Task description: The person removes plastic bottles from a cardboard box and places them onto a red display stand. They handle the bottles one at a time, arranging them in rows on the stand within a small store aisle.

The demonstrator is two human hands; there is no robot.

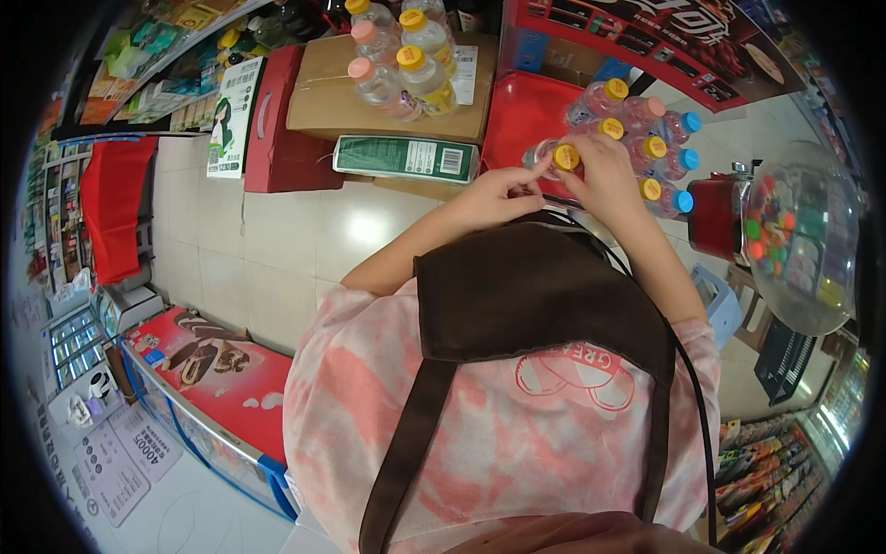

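Several clear plastic bottles with yellow, pink and blue caps stand grouped on a red display shelf (516, 114). My right hand (601, 170) has its thumb and fingers around the yellow cap (566, 158) of the bottle nearest my body. From the other side my left hand (509, 197) reaches in, its index fingertip at the edge of that same cap; whether it grips the bottle is unclear. Part of this bottle is hidden below the cap and hands. More bottles with yellow and pink caps, among them a yellow-capped bottle (426, 79), stand on a cardboard box (318, 90) to the left.
Beside the cardboard box are a green and white carton (405, 158) and a red box with a handle (277, 131). A gumball-type machine with a clear globe (803, 235) stands at the right. A red-topped chest freezer (214, 374) is at the lower left.
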